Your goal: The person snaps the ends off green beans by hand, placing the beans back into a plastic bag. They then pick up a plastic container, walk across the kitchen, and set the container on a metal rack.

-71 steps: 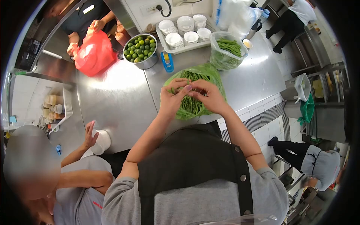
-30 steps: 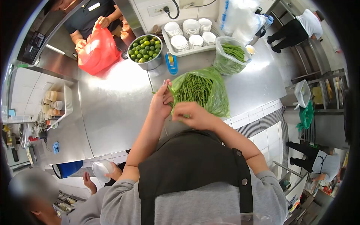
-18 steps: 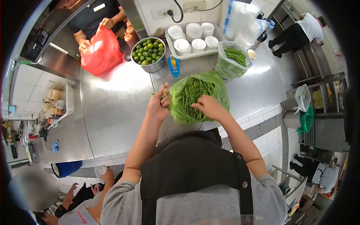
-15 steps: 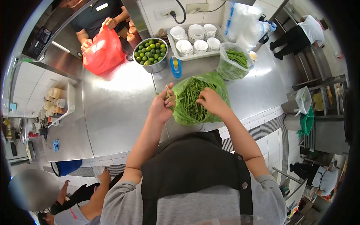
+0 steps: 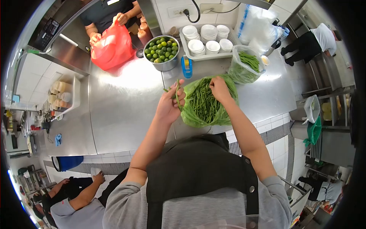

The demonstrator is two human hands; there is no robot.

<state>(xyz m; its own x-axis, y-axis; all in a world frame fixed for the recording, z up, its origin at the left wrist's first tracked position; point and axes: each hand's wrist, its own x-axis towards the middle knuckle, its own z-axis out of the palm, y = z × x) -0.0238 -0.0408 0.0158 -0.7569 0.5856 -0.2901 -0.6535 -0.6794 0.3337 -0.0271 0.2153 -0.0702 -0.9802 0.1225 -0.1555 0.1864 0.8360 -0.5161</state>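
Note:
My left hand (image 5: pixel 169 102) is closed on a few green beans (image 5: pixel 177 94), held up beside the left rim of an open green plastic bag (image 5: pixel 195 121). The bag stands on the steel table and is full of loose green beans (image 5: pixel 200 100). Over the bag's upper right part, my right hand (image 5: pixel 220 91) reaches down with its fingers pinched together at the beans. Its fingertips are partly hidden, so what they grip cannot be made out. Behind the bag on the right stands a clear plastic bag (image 5: pixel 237 72) with more green beans (image 5: pixel 249 60) in it.
A blue tape dispenser (image 5: pixel 187 68), a steel pot (image 5: pixel 164 65) of green limes and a tray (image 5: pixel 202 58) of stacked white bowls stand at the back. Across the steel table (image 5: pixel 126 103), a person handles a red plastic bag (image 5: pixel 110 51). Other people are at lower left and right.
My right hand has moved up and slightly right over the beans. My left hand has turned a little, still with beans in it. The whole view has shifted slightly.

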